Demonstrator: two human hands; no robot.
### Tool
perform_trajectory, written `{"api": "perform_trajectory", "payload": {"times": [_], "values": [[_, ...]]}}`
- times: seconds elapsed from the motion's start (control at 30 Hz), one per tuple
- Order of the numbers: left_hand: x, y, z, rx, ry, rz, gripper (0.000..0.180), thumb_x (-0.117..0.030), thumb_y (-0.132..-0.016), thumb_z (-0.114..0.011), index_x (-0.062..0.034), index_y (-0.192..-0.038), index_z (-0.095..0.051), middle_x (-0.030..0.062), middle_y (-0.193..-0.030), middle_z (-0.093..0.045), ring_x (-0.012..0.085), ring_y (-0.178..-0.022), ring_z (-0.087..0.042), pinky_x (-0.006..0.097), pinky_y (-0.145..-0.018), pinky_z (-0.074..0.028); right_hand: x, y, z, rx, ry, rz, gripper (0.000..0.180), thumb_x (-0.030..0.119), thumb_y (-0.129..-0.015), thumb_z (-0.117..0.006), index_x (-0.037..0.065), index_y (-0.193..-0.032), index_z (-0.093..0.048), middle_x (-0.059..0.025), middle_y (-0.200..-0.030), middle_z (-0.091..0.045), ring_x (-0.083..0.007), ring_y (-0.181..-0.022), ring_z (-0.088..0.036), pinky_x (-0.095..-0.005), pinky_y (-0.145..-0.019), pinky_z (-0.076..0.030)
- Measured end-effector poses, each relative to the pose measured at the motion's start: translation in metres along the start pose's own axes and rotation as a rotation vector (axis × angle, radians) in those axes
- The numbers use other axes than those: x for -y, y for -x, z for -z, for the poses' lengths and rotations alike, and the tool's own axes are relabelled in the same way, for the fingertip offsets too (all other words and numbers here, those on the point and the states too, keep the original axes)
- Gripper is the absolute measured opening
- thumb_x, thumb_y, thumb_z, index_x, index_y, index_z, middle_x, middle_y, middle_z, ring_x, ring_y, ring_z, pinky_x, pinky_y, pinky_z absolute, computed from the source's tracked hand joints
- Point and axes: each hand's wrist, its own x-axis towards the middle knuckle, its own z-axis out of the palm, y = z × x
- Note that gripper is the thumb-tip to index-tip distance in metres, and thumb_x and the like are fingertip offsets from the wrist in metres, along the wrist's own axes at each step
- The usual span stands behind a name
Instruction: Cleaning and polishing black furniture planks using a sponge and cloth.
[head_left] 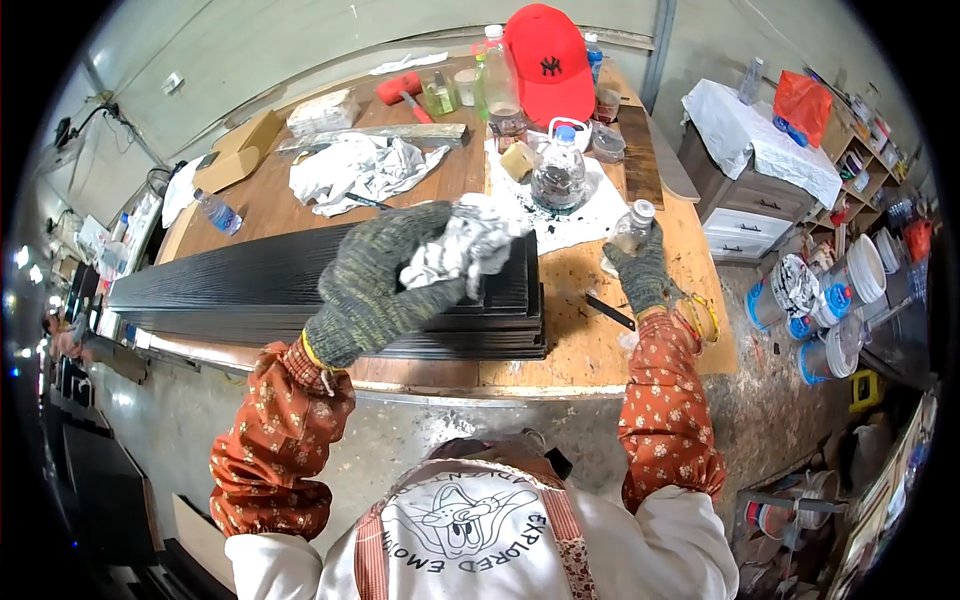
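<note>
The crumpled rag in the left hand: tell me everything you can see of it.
The rag is a whitish-grey cloth, crumpled into a loose wad with many folds and darker smudges in the creases. The left hand, in a speckled grey knit glove, grips it from below and behind, fingers curled round it. It is held above the near end of the stack of long black ribbed boards on the wooden table; whether it touches them cannot be told.

Rag (462, 250) in left hand (385, 285), bottle (632, 225) in right hand (640, 272)
</note>
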Motion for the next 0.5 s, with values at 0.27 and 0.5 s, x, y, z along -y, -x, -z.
{"api": "perform_trajectory", "payload": {"times": [0.27, 0.5], "values": [[0.017, 0.002, 0.050, 0.145, 0.477, 0.042, 0.119, -0.044, -0.056, -0.090, -0.0001, -0.146, -0.024, 0.0207, -0.147, -0.032, 0.0298, -0.136, -0.032, 0.043, -0.112, -0.027, 0.164, 0.085, 0.038, 0.037, -0.309, 0.597, 0.077, 0.011, -0.073, -0.078, 0.011, -0.140, -0.038, -0.0168, -0.132, -0.048, -0.0283, -0.127, -0.043, -0.0424, -0.105, -0.035], [0.054, 0.022, 0.069, 0.399, -0.282, 0.095, 0.111, -0.044, -0.052, -0.087, -0.0085, -0.144, -0.036, 0.0205, -0.138, -0.043, 0.0391, -0.131, -0.037, 0.047, -0.110, -0.028, 0.218, 0.075, -0.041, 0.487, 0.329, 0.842, 0.053, 0.042, -0.083, -0.064, 0.014, -0.126, -0.057, -0.0146, -0.129, -0.054, -0.0327, -0.122, -0.047, -0.0418, -0.105, -0.036]]}}
